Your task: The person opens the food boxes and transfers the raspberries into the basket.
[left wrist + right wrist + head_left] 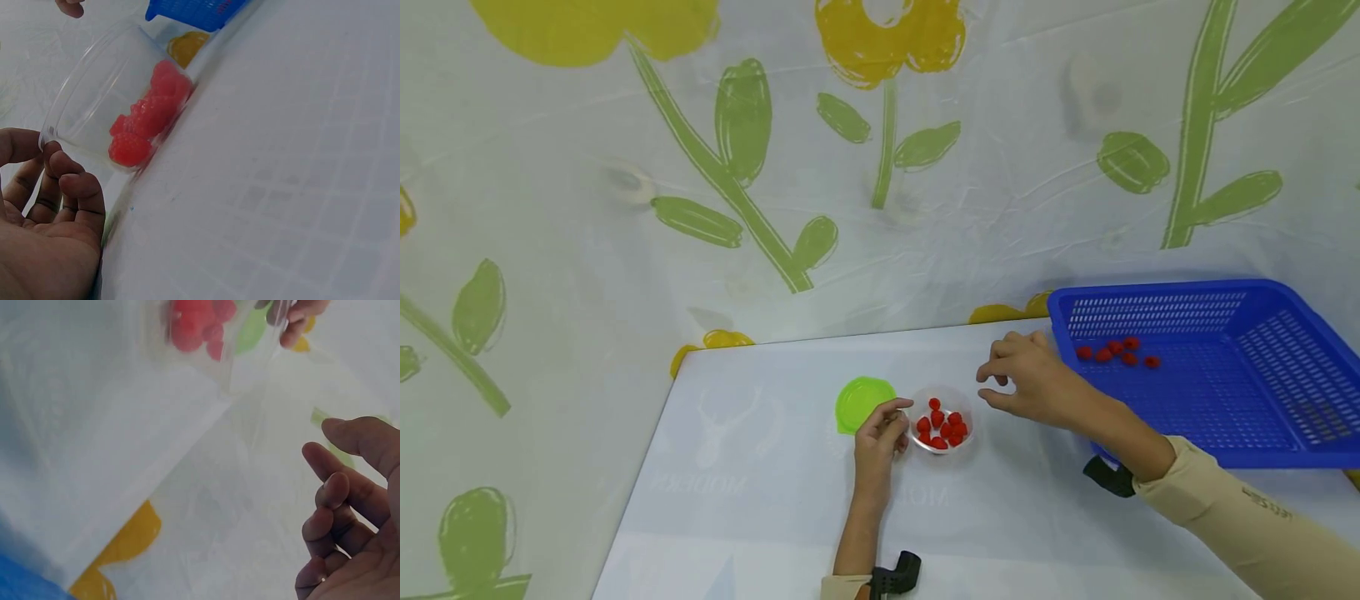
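A clear round plastic tub (967, 408) stands on the white table with several red raspberries (946, 430) in it. At its left rim my left hand (880, 442) pinches the edge between thumb and finger; the left wrist view shows this hand (56, 206) against the lip and the raspberries (150, 115) at the bottom. My right hand (1033, 379) hovers between the tub and the blue basket (1195, 417), its fingers loosely bent. Nothing lies between those fingers in the right wrist view, where the hand (353, 506) is apart from the tub.
A bright green lid (859, 402) lies just left of the tub, partly behind my left hand. Several more raspberries (1129, 359) sit at the left side of the blue basket, on the table's right. A flower-printed sheet (925, 250) hangs behind the table.
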The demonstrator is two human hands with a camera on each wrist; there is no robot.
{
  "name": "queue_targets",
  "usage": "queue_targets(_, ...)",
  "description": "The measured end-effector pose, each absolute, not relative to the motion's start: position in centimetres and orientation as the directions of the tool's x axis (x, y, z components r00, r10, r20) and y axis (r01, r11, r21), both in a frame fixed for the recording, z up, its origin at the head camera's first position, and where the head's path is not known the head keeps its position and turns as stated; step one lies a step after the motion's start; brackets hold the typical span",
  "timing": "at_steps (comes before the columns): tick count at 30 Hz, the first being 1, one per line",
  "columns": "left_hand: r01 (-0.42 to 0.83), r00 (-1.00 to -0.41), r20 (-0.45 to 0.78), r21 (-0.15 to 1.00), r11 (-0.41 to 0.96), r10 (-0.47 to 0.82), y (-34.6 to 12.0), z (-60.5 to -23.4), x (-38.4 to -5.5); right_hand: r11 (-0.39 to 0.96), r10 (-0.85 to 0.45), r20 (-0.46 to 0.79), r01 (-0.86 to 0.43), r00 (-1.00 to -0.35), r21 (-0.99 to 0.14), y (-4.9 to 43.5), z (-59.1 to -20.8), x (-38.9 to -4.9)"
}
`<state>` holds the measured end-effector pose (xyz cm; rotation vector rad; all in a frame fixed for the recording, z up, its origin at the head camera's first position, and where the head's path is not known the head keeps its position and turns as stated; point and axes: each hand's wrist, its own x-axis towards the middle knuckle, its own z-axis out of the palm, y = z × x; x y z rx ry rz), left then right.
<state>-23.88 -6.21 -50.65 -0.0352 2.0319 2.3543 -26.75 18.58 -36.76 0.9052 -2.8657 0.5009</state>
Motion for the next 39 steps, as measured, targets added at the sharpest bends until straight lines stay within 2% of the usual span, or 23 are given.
queue_targets(11, -0.029, -1.0, -0.027, 0.986, -0.163, 0.016, -6.1, -50.9, -23.9, 0.773, -0.553, 0.119, -0.561, -0.825, -0.296, 15.4, -40.6, -26.8)
queue_targets(17, -0.037, -0.999, -0.035, 0.985, -0.171, 0.014, -6.1, -50.9, -23.9, 0.748, -0.592, 0.125, -0.6, -0.796, -0.282, 14.6, -42.0, -27.0)
queue_targets(23, -0.047, -0.999, -0.045, 0.984, -0.172, 0.015, -6.2, -50.7, -24.0, 0.757, -0.601, 0.161, -0.622, -0.783, -0.198, 14.0, -43.0, -27.4)
queue_targets(32, -0.04, -0.999, -0.038, 0.984, -0.171, 0.019, -6.2, -50.5, -24.1, 0.785, -0.576, 0.305, -0.618, -0.758, -0.053, 12.7, -44.8, -27.8)
queue_targets(39, -0.028, -0.999, -0.024, 0.982, -0.187, 0.023, -6.2, -50.5, -24.1, 0.839, -0.521, 0.285, -0.545, -0.804, -0.004, 11.2, -45.0, -27.7)
